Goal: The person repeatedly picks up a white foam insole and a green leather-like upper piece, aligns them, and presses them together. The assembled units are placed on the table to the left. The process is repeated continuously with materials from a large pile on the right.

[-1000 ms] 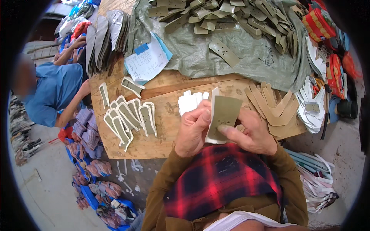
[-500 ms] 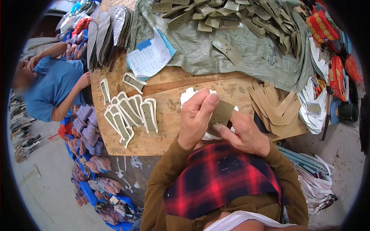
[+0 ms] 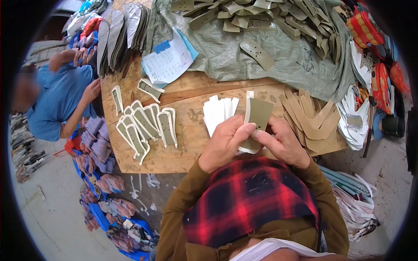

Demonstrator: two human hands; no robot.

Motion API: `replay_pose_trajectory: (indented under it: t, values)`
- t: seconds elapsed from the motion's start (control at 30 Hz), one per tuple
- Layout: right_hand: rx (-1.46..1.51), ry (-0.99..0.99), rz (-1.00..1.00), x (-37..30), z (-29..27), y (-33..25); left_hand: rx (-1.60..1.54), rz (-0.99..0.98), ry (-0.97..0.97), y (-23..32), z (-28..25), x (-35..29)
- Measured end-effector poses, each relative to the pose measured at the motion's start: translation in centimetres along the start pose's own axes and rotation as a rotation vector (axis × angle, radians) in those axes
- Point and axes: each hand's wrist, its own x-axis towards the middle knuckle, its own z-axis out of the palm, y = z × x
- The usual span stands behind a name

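Above my lap, both hands hold an olive-coloured flat piece with small holes (image 3: 260, 112). A white strip (image 3: 249, 103) runs along its left edge and round its lower end, its free top standing past the corner. My left hand (image 3: 226, 141) pinches the left edge with the strip, thumb on top. My right hand (image 3: 282, 141) grips the right side, its thumb pressed near the other thumb. Behind my left hand lies a stack of white strips (image 3: 215, 112) on the wooden table (image 3: 191, 93). Left of it lie several olive pieces with white edging (image 3: 143, 123).
Loose olive pieces (image 3: 244, 19) are heaped on a green woven sheet (image 3: 217, 56) at the back. Tan V-shaped pieces (image 3: 311, 124) and white strips (image 3: 355, 117) lie right. A written paper (image 3: 170, 63) lies back left. Someone in a blue shirt (image 3: 61, 98) is at far left.
My left hand has moved down along the piece, uncovering its upper part, the upright white strip and the stack behind. The other person's raised hand has shifted.
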Motion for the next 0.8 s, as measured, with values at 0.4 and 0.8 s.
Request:
replay_pose_trajectory:
  t: [0.4, 0.8]
  values:
    - [-0.223, 0.223, -0.407, 1.0, 1.4, 0.6, 0.494, 0.42, 0.111, 1.2, -0.9, 0.7]
    - [0.345, 0.114, 0.033, 2.0, 0.0, 2.4, 0.563, 0.748, 0.2, -1.3, -1.3, 0.0]
